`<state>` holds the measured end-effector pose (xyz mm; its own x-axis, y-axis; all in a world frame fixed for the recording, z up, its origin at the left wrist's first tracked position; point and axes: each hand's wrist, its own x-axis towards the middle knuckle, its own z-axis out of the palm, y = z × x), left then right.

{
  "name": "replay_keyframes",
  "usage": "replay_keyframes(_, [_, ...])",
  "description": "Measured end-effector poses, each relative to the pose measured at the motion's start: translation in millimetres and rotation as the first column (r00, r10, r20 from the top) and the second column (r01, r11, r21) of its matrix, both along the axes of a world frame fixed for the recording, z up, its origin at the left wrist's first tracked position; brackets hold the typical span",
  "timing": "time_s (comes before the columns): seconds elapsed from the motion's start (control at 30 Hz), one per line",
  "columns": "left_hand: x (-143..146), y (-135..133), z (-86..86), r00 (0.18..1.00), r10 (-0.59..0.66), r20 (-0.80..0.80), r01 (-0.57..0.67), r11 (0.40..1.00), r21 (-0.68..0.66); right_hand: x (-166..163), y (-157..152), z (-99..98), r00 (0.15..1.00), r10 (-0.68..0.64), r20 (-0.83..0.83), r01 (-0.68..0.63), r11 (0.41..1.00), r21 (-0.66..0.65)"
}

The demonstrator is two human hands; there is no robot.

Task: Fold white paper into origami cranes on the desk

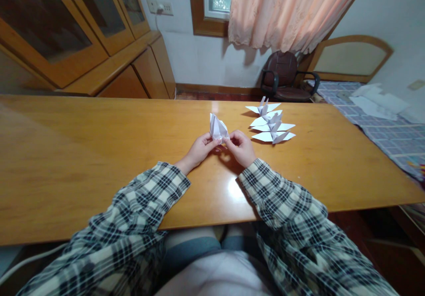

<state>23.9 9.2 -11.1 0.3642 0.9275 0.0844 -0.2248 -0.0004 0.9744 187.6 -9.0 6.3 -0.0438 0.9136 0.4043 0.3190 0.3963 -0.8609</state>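
Observation:
A partly folded white paper piece (pixel 218 127) stands between my hands, just above the wooden table (pixel 99 154), with its points facing up and away from me. My left hand (pixel 200 149) pinches its lower left edge between thumb and fingers. At the lower right corner, my right hand (pixel 242 147) grips it the same way. The fingertips behind the paper are partly hidden. Several finished white paper cranes (pixel 274 136) sit in a close row on the table to the right of my hands, wings spread sideways.
Beyond the table stand a wooden cabinet (pixel 142 70) on the left and a brown armchair (pixel 282 72) under the pink curtain (pixel 275 13). To the right, a bed (pixel 381 123) with a checked cover holds some white sheets (pixel 378 101). The table's near edge runs below my forearms.

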Motion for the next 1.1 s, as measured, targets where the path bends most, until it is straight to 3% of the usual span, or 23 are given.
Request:
replay_keyframes(0.2, [-0.4,1.3,-1.3,0.999,0.033,-0.007,-0.033,0.999,-0.017,-2.5,0.6,-4.0,0.979,0.069,-0.189,-0.083,0.994,-0.066])
replay_keyframes(0.5, [-1.4,0.9,0.1,0.999,-0.033,-0.017,0.033,0.999,-0.017,0.7,4.9,-6.7,0.985,0.092,-0.149,-0.114,0.982,-0.153])
replay_keyframes(0.83, [-1.5,-3.3,3.5,0.992,-0.125,-0.018,0.123,0.986,-0.112,0.0,2.4,0.5,0.976,0.072,-0.206,-0.112,0.975,-0.190])
replay_keyframes(1.1, [-2.3,-2.3,0.6,0.982,0.012,-0.188,-0.001,0.998,0.060,0.7,2.9,-4.1,0.977,0.124,-0.176,-0.155,0.973,-0.174])
